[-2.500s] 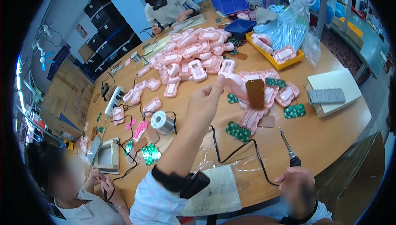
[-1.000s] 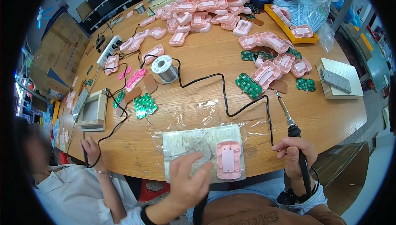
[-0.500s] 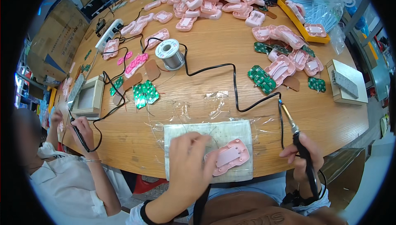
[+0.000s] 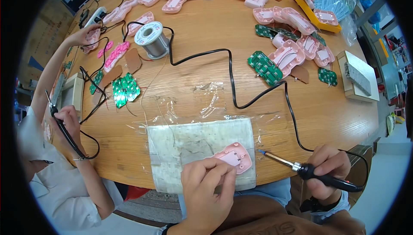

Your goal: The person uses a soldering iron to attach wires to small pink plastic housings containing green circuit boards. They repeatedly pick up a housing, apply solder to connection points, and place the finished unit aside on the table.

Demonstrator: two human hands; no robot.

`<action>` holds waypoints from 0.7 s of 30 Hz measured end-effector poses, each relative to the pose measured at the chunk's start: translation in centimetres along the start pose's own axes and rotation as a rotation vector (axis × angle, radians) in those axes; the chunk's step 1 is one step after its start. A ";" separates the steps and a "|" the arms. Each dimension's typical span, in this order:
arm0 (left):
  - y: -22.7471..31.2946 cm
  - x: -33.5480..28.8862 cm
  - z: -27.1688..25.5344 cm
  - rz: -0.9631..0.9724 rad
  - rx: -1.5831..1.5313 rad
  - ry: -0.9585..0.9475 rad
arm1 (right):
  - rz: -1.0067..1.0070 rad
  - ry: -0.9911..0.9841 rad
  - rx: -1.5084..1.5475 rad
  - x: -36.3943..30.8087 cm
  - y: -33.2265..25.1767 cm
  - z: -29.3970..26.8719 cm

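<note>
Head view: where is the case point(image 4: 243, 154)?

On the mat point(image 4: 170, 151), toward its right side, lying at a slant with its hollow inside facing up. Pink, with a pale panel set in it.

And the left hand point(image 4: 209, 190)?

At the case's near end. Its fingers are bent over that end, with the thumb close to them. Whether they pinch it or merely rest there, I cannot tell.

What about the right hand point(image 4: 329, 169)?

Fingers closed around the handle of the iron point(image 4: 307, 171), which points left. Its tip is just beyond the mat's right edge, near the case but apart from it.

What lies farther up the worktop point(image 4: 195, 86)?

A spool point(image 4: 153, 41) of wire left of centre, with a black cord point(image 4: 232, 80) running past it and bending down to the right. Right of the cord, green boards point(image 4: 265, 68) lie against a group of pink shells point(image 4: 289, 58). More shells are piled at the top edge.

Anyone else?

One co-worker on the left: one hand point(image 4: 69, 119) grips a second iron point(image 4: 66, 132), tip up; the other point(image 4: 85, 35) reaches to a shell beyond.
</note>
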State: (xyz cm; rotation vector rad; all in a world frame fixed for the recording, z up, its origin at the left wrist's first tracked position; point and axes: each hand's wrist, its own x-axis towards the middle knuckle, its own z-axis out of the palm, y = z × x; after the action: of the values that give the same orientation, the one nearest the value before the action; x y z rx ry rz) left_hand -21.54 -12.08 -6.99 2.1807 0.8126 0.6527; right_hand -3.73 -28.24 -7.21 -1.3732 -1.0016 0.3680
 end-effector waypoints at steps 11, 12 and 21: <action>-0.4 0.0 0.9 -0.003 0.006 0.036 | -0.034 -0.315 -0.194 1.0 0.0 0.8; -0.4 0.0 0.9 0.002 -0.001 0.044 | -0.030 -0.310 -0.194 1.1 0.0 1.0; -0.6 0.3 1.1 0.046 0.062 0.076 | -0.205 -0.454 -0.262 2.0 -0.2 1.6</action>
State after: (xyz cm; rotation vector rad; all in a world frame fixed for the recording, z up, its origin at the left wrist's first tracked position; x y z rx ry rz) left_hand -20.79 -12.00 -8.08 2.2480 0.8338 0.7467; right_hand -3.87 -25.76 -6.42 -1.4337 -1.5985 0.4149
